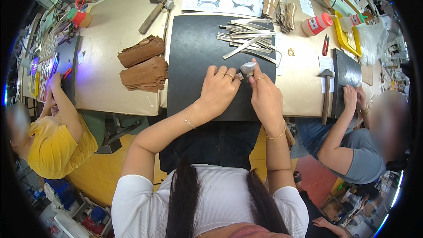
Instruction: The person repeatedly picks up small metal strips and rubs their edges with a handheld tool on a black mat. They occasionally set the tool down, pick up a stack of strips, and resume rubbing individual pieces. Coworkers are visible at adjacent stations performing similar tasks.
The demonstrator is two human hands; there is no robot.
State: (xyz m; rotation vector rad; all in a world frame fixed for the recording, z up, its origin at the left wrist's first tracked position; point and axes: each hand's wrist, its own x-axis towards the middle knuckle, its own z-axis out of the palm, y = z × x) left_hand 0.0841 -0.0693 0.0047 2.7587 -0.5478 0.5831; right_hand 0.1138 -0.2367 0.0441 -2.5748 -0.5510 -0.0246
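Over a black work board [189, 44], my left hand [220, 89] is closed, its fingertips pinching a small pale silvery strip [239, 76]. Just to its right, my right hand [267, 97] wraps round a hammer close to its metal head [248, 67]. The index finger lies along that head, and what seems to be the wooden handle's end shows beside my right wrist. Hammer head and strip are very close; whether they touch I cannot tell. Beyond my hands lies a loose pile of metallic-looking strips [246, 39] on the board.
Two stacks of brown leather pieces [143, 74] lie left of the board. Another hammer [154, 15] is behind them. Bundled strips [288, 16], a red-capped bottle [318, 24] and red snips [325, 45] lie to the right. Co-workers sit on both sides; a third hammer [326, 92] lies at right.
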